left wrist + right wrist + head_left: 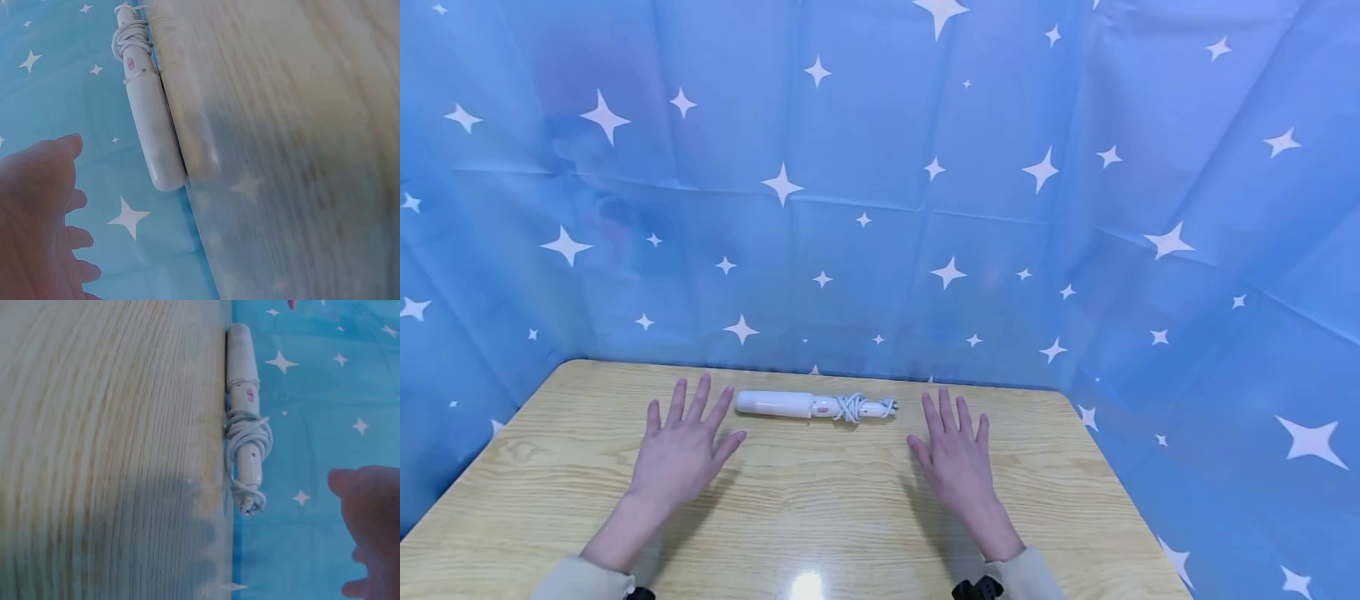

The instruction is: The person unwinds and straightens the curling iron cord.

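A white hair iron [775, 404] lies lengthwise near the far edge of the wooden table, its smooth capped end to the left. Pale cord [850, 407] is wound round its handle, beside a small pink mark. My left hand [676, 458], palm down with fingers spread, is just left of and nearer than the capped end. To the right of the corded end is my right hand [958, 467], its fingers also spread. Both hands are apart from the iron and hold nothing. The left wrist view shows the capped end [153, 131] close up; the right wrist view shows the cord [250, 437].
The light wood table [805, 508] has rounded far corners. Behind it and along both sides hangs a blue cloth [865, 125] with white stars. A bright light reflection [807, 586] shows at the near side of the tabletop.
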`<state>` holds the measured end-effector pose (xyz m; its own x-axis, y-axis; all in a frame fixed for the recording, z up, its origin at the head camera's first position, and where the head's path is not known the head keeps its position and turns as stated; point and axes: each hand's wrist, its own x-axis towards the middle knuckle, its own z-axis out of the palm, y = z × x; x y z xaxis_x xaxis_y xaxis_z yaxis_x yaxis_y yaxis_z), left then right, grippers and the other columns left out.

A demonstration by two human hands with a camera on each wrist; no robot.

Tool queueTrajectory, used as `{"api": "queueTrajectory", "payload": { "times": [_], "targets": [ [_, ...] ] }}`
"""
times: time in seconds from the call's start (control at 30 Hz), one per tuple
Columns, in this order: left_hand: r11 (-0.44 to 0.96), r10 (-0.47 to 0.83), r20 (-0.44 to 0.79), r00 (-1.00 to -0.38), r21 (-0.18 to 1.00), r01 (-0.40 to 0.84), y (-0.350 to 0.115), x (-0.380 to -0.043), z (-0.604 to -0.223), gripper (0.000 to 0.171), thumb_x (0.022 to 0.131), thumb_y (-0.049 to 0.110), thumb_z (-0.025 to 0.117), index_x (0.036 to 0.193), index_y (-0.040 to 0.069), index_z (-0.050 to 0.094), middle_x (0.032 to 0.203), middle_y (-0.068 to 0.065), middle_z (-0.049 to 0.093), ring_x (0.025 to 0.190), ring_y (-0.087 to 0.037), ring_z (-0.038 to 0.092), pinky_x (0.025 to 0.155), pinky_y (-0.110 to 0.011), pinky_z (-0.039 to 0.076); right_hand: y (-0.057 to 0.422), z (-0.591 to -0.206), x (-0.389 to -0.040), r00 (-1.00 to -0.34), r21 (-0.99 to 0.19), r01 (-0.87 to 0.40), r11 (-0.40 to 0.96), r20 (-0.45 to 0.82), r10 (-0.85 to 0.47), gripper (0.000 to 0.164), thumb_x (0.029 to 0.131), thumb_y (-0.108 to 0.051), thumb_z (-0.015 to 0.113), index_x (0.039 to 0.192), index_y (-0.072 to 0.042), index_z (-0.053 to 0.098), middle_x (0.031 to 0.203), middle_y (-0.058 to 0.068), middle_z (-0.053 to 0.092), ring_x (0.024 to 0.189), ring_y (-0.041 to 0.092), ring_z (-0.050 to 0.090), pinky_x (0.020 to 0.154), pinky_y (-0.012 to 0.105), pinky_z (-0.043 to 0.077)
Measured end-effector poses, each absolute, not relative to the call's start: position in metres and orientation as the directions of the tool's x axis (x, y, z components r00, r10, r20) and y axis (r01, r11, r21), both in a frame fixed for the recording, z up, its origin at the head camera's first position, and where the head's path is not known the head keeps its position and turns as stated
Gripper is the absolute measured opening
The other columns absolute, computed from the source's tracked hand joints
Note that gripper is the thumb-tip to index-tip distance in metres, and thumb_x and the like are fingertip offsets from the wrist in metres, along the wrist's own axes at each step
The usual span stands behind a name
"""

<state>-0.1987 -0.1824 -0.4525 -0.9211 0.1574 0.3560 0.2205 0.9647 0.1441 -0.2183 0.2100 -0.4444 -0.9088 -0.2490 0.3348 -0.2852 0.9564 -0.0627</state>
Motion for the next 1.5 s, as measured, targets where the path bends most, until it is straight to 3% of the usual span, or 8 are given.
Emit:
{"api": "queueTrajectory", "payload": {
  "times": [0.4, 0.5, 0.6, 0.73, 0.83, 1.1, 1.23, 1.5],
  "targets": [
    [0.957, 0.17, 0.322, -0.931, 0.171, 0.234, -0.189, -0.204, -0.454, 0.07, 0.105, 0.056, 0.047, 0.158, 0.011, 0.039, 0.165, -0.025, 0.023, 0.148, -0.054, 0.017, 0.113, -0.083, 0.014, 0.208, -0.449, -0.232, -0.909, -0.076, -0.298, 0.951, 0.328, -0.258, 0.067, 0.103, -0.04, 0.06, 0.158, -0.007, 0.039, 0.162, 0.024, 0.032, 0.146, 0.049, 0.029, 0.114, 0.08, 0.02],
    [0.94, 0.182, 0.289, -0.94, 0.228, 0.252, -0.192, -0.21, -0.457, 0.072, 0.105, 0.056, 0.048, 0.159, 0.009, 0.037, 0.164, -0.027, 0.023, 0.147, -0.056, 0.017, 0.112, -0.083, 0.014, 0.207, -0.451, -0.238, -0.913, -0.151, -0.31, 0.939, 0.323, -0.249, 0.069, 0.102, -0.039, 0.063, 0.157, -0.006, 0.038, 0.162, 0.025, 0.032, 0.146, 0.05, 0.029, 0.115, 0.08, 0.019],
    [0.915, 0.194, 0.267, -0.944, 0.298, 0.273, -0.196, -0.217, -0.459, 0.075, 0.104, 0.053, 0.053, 0.159, 0.006, 0.035, 0.162, -0.03, 0.024, 0.145, -0.058, 0.019, 0.111, -0.084, 0.016, 0.205, -0.451, -0.244, -0.922, -0.312, -0.337, 0.888, 0.298, -0.246, 0.07, 0.102, -0.037, 0.064, 0.158, -0.004, 0.036, 0.163, 0.025, 0.027, 0.147, 0.05, 0.026, 0.118, 0.076, 0.017],
    [0.863, 0.226, 0.272, -0.936, 0.39, 0.321, -0.203, -0.227, -0.463, 0.077, 0.1, 0.043, 0.065, 0.159, 0.003, 0.033, 0.161, -0.032, 0.026, 0.144, -0.058, 0.023, 0.11, -0.083, 0.02, 0.202, -0.455, -0.252, -0.932, -0.539, -0.356, 0.763, 0.26, -0.252, 0.07, 0.102, -0.028, 0.066, 0.159, -0.005, 0.033, 0.166, 0.021, 0.024, 0.149, 0.046, 0.024, 0.123, 0.067, 0.019],
    [0.794, 0.245, 0.269, -0.931, 0.496, 0.352, -0.21, -0.235, -0.47, 0.081, 0.098, 0.033, 0.072, 0.16, 0.004, 0.03, 0.162, -0.031, 0.024, 0.144, -0.056, 0.026, 0.111, -0.081, 0.024, 0.201, -0.46, -0.26, -0.939, -0.636, -0.344, 0.691, 0.228, -0.257, 0.069, 0.102, -0.023, 0.067, 0.16, -0.009, 0.033, 0.166, 0.018, 0.025, 0.15, 0.043, 0.026, 0.124, 0.062, 0.023],
    [0.567, 0.242, 0.229, -0.943, 0.755, 0.329, -0.22, -0.255, -0.483, 0.089, 0.092, 0.018, 0.079, 0.161, 0.003, 0.026, 0.161, -0.034, 0.021, 0.142, -0.055, 0.03, 0.118, -0.068, 0.028, 0.202, -0.472, -0.279, -0.956, -0.731, -0.288, 0.618, 0.187, -0.225, 0.069, 0.099, -0.017, 0.07, 0.16, -0.013, 0.037, 0.161, 0.02, 0.036, 0.144, 0.043, 0.037, 0.12, 0.061, 0.032],
    [0.505, 0.227, 0.194, -0.954, 0.814, 0.286, -0.223, -0.261, -0.488, 0.092, 0.091, 0.016, 0.08, 0.162, 0.003, 0.023, 0.16, -0.037, 0.021, 0.139, -0.057, 0.034, 0.117, -0.066, 0.031, 0.201, -0.479, -0.284, -0.968, -0.771, -0.246, 0.587, 0.167, -0.186, 0.068, 0.099, -0.018, 0.07, 0.159, -0.013, 0.039, 0.157, 0.023, 0.041, 0.141, 0.045, 0.041, 0.118, 0.062, 0.034],
    [0.483, 0.224, 0.184, -0.957, 0.832, 0.273, -0.223, -0.273, -0.495, 0.084, 0.093, 0.015, 0.077, 0.16, 0.002, 0.028, 0.155, -0.037, 0.031, 0.138, -0.054, 0.038, 0.115, -0.061, 0.036, 0.204, -0.491, -0.298, -0.974, -0.808, -0.222, 0.546, 0.152, -0.171, 0.063, 0.102, -0.018, 0.066, 0.157, -0.005, 0.039, 0.156, 0.02, 0.043, 0.141, 0.041, 0.042, 0.12, 0.053, 0.036]
  ]
}}
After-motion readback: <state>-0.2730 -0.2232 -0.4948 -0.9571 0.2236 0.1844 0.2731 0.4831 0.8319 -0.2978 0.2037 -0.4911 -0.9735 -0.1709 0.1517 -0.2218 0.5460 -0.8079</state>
